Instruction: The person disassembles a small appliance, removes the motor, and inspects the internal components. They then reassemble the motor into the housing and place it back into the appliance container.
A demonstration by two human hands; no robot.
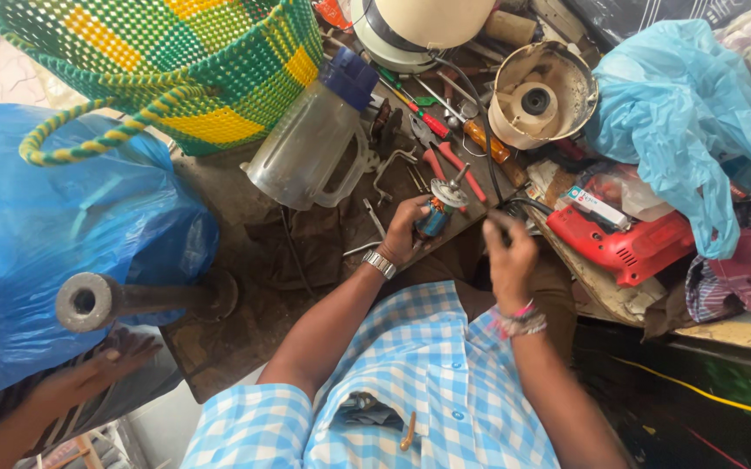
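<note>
Hands at a crowded repair bench: the left hand [406,227] grips a small motor armature [438,213] above the worktop [219,182], while the right hand [507,252], fingers curled and seemingly empty, hovers just right of it. Pliers [445,152] and a clear blender jar [310,143] lie beyond. A slipped grip could drop the armature among the tools, bending its shaft.

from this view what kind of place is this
Probably a small appliance repair bench. The left hand holds a motor armature, with screwdrivers, a red drill and an opened mixer base crowding the worktop.
</note>
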